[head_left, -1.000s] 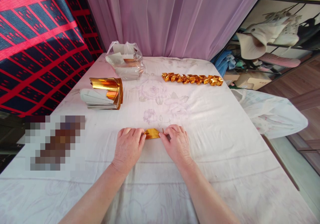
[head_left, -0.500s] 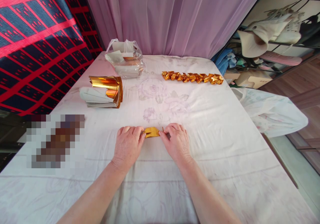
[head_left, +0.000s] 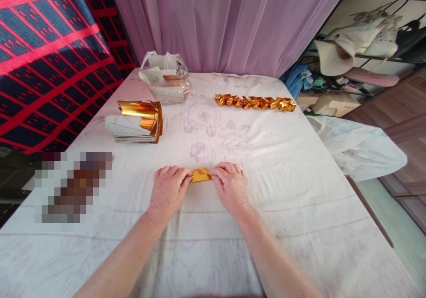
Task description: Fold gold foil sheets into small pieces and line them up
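A small folded piece of gold foil paper (head_left: pixel 201 175) lies on the white flowered cloth (head_left: pixel 273 164) near the table's middle. My left hand (head_left: pixel 168 191) pinches its left end and my right hand (head_left: pixel 230 187) pinches its right end, both palms down on the cloth. Only the middle of the gold piece shows between my fingertips. Both forearms reach in from the bottom edge.
A stack of gold and white paper sheets (head_left: pixel 138 122) sits at the left. Behind it is a clear plastic bag of paper (head_left: pixel 165 78). A row of several folded gold pieces (head_left: pixel 255 102) lies at the back. A white plastic bag (head_left: pixel 362 149) hangs off the right edge.
My two hands have drawn a little closer together on the gold piece, so less of it shows between them. The view has shifted slightly.
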Tool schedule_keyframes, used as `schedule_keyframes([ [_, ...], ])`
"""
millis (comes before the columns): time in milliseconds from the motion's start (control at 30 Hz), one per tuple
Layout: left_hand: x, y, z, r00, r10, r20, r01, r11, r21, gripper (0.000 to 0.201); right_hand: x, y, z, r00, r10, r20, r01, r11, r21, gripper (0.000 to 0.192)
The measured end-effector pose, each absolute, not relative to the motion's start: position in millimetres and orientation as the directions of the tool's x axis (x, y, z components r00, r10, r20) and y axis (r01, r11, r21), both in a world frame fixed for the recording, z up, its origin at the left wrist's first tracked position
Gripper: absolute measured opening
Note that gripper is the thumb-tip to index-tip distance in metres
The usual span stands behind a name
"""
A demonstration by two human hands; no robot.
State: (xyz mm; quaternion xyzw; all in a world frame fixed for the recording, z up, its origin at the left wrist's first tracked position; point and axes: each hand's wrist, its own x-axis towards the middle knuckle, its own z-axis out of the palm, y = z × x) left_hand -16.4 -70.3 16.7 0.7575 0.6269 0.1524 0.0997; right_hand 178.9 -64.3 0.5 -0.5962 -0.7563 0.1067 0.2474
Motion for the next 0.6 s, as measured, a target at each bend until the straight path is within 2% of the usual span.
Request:
schedule_keyframes([
  [233, -22, -66, 14, 0.184, 0.979, 0.091, 0.885, -0.206, 0.417, 0.013, 178, -65, 2, -0.180, 0.962, 0.208, 0.857, 0.257, -0.446, 0.026],
  [367, -21, -66, 16, 0.188, 0.977, 0.102, 0.899, -0.213, 0.382, 0.014, 175, -66, 2, -0.157, 0.963, 0.218, 0.863, 0.241, -0.444, 0.023],
  [533, -16, -67, 19, 0.179, 0.979, 0.097, 0.922, -0.201, 0.332, 0.010, 166, -68, 5, -0.097, 0.969, 0.227, 0.892, 0.186, -0.412, 0.006],
  [600, -14, -67, 19, 0.176, 0.979, 0.103, 0.925, -0.201, 0.323, 0.009, 161, -68, 7, -0.075, 0.970, 0.232, 0.907, 0.163, -0.389, 0.012],
])
